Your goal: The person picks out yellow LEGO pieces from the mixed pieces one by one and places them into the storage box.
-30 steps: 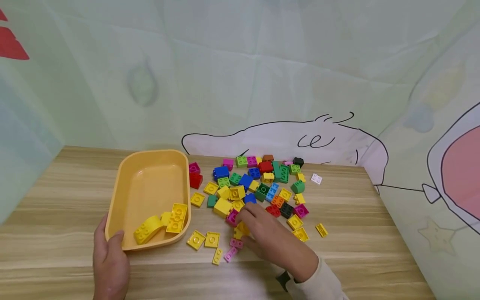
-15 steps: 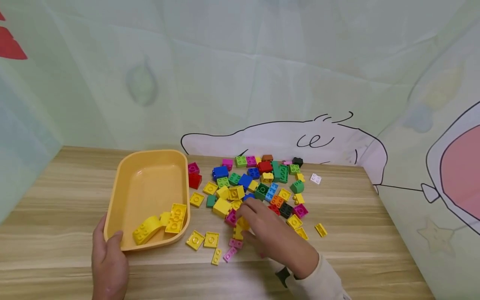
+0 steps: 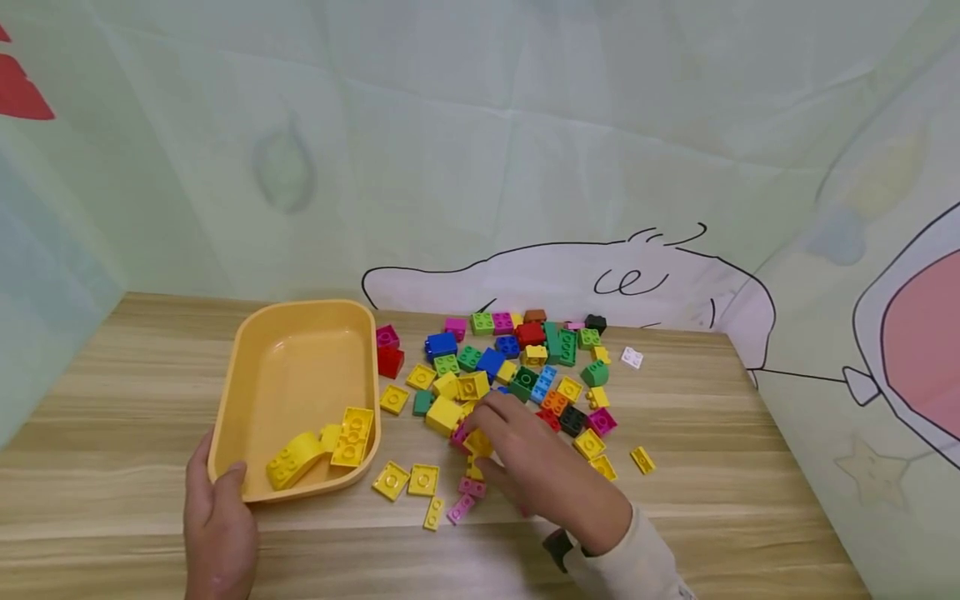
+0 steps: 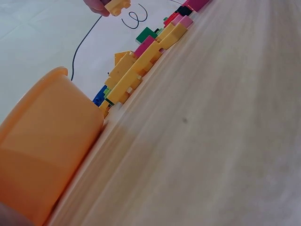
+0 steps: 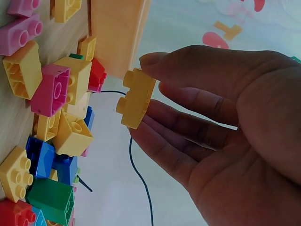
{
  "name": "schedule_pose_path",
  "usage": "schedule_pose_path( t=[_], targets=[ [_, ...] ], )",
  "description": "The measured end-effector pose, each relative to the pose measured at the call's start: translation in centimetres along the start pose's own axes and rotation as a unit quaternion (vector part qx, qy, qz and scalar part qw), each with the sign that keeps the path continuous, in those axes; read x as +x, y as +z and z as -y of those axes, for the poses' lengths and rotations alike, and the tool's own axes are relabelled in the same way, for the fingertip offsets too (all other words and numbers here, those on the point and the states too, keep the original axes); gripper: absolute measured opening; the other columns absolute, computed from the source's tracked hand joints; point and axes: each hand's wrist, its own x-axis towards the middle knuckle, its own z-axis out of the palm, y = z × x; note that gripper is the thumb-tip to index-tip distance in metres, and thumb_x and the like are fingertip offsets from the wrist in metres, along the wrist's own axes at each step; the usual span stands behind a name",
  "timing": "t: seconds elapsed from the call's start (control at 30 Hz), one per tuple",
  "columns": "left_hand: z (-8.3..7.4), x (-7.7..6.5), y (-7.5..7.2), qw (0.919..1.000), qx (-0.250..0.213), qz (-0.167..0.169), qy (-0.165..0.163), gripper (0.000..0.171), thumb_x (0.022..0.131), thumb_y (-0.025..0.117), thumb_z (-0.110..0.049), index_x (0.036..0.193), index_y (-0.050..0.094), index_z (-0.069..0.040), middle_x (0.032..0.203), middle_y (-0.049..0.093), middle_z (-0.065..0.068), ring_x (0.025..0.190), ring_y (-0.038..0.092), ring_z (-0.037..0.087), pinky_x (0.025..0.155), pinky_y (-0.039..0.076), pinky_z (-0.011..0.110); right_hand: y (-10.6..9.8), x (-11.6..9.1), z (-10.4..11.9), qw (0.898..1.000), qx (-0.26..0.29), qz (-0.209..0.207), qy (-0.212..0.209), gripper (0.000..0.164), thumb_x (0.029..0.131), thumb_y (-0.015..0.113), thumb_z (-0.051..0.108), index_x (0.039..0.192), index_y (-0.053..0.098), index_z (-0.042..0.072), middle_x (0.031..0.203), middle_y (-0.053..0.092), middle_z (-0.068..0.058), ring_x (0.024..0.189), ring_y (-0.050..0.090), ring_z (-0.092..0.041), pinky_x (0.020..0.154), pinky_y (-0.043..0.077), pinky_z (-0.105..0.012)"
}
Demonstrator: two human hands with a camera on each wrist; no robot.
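My left hand (image 3: 221, 521) grips the near left corner of a yellow-orange tray (image 3: 307, 350), thumb over the rim. Several yellow bricks (image 3: 294, 458) lie in the tray's near end. Over the near part of a brick pile, my right hand (image 3: 536, 467) pinches a yellow brick (image 5: 137, 99) between thumb and fingertips. The right wrist view shows this brick held apart from the pile, its studs facing the bricks. A magenta brick (image 5: 51, 89) and a yellow brick (image 5: 22, 69) lie near it on the table. Some bricks below the right hand are hidden in the head view.
Bricks of many colours spread across the wooden table (image 3: 360, 558), right of the tray. Two flat yellow plates (image 3: 423, 480) and a pink piece (image 3: 460, 508) lie in front. A white brick (image 3: 632, 357) sits at the far right. A printed cloth (image 3: 480, 167) hangs behind.
The right hand has shifted slightly left and up, with the yellow brick in its fingers showing more clearly. The left hand and tray stay almost where they were.
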Motion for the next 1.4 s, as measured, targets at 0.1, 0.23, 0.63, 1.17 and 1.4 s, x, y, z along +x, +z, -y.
schedule_pose_path(
  t=[0.1, 0.23, 0.63, 1.17, 1.4],
  targets=[
    [0.0, 0.0, 0.0, 1.0, -0.002, -0.001, 0.0, 0.05, 0.109, 0.017, -0.021, 0.156, 0.011, -0.037, 0.166, 0.006, -0.011, 0.152, 0.012, 0.016, 0.129, 0.012, 0.043, -0.1, 0.1, 0.0, 1.0, -0.002, -0.003, -0.006, 0.038, 0.082, 0.083, 0.01, 0.115, 0.065, 0.013, 0.115, 0.058, 0.001, 0.11, 0.055, -0.015, 0.094, 0.063, -0.031],
    [0.0, 0.0, 0.0, 1.0, -0.007, -0.002, 0.0, 0.05, 0.109, 0.017, -0.021, 0.156, 0.012, -0.038, 0.166, 0.007, -0.011, 0.152, 0.012, 0.016, 0.129, 0.011, 0.041, -0.2, 0.2, 0.1, 1.0, -0.004, -0.012, -0.015, 0.037, 0.082, 0.083, 0.011, 0.115, 0.065, 0.012, 0.114, 0.058, 0.001, 0.109, 0.055, -0.015, 0.093, 0.063, -0.029],
    [0.0, 0.0, 0.0, 0.9999, -0.014, -0.005, -0.001, 0.05, 0.109, 0.018, -0.022, 0.156, 0.013, -0.037, 0.166, 0.007, -0.012, 0.152, 0.011, 0.015, 0.129, 0.01, 0.04, -0.8, 1.0, 1.2, 0.999, -0.021, -0.036, -0.033, 0.034, 0.084, 0.082, 0.018, 0.113, 0.066, 0.011, 0.112, 0.059, 0.001, 0.105, 0.056, -0.014, 0.088, 0.063, -0.025],
    [-0.1, 0.0, 0.1, 1.0, 0.002, -0.005, -0.003, 0.05, 0.109, 0.017, -0.022, 0.156, 0.011, -0.037, 0.166, 0.006, -0.013, 0.152, 0.011, 0.015, 0.129, 0.011, 0.043, -1.1, 1.7, 1.9, 1.0, -0.002, -0.007, -0.011, 0.039, 0.085, 0.081, 0.016, 0.12, 0.064, 0.012, 0.116, 0.057, 0.001, 0.11, 0.055, -0.016, 0.093, 0.062, -0.029],
    [-0.1, -0.1, 0.1, 1.0, -0.001, -0.002, 0.003, 0.05, 0.109, 0.018, -0.021, 0.156, 0.011, -0.037, 0.166, 0.006, -0.011, 0.152, 0.011, 0.016, 0.129, 0.011, 0.042, -1.2, 1.8, 2.0, 1.0, -0.009, -0.01, -0.02, 0.039, 0.084, 0.081, 0.016, 0.119, 0.063, 0.012, 0.114, 0.057, 0.001, 0.109, 0.055, -0.015, 0.092, 0.062, -0.028]
  ],
)
